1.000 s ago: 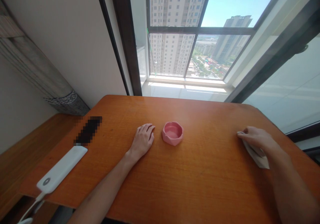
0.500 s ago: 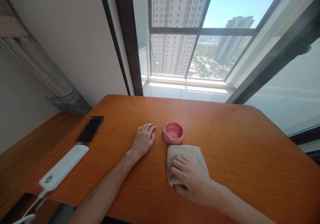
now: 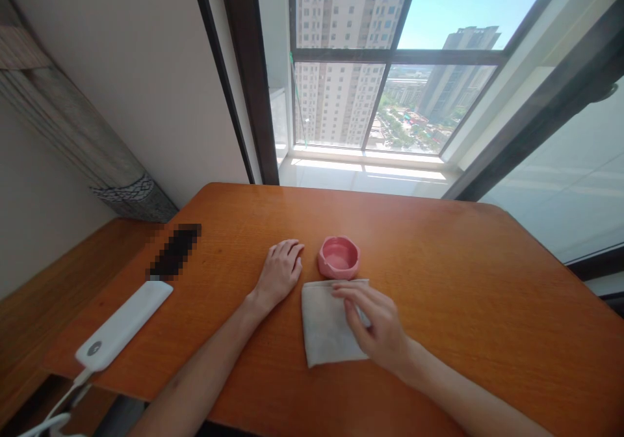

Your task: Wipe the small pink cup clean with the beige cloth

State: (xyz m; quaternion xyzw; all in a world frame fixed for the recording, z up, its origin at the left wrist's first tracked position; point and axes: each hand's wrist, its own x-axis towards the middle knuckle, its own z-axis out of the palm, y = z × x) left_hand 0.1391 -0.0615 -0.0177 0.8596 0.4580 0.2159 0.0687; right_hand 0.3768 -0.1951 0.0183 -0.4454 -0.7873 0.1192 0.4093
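Note:
A folded pale grey-beige cloth [image 3: 329, 333] lies flat on the wooden table [image 3: 463, 281]. Over its right part hovers or rests my right hand [image 3: 377, 323], fingers stretched out and thumb apart; whether the fingertips touch the fabric I cannot tell. Just beyond the cloth's far edge stands a pink faceted ashtray-like bowl [image 3: 338, 259] with nothing visible in it. Left of the bowl, my left hand [image 3: 280, 269] rests palm down on the tabletop, holding nothing, its fingers loosely extended.
A white power strip [image 3: 124, 326] with a cable lies along the table's left side, beside a pixelated dark object [image 3: 175, 251]. Past the far table edge are a window [image 3: 390, 60] and dark frames. A curtain [image 3: 92, 125] hangs at left.
The cloth has shifted left and now lies flatter and squarer. My right hand has loosened from it, moving slightly up and right with fingers straightened. My left hand has stayed put.

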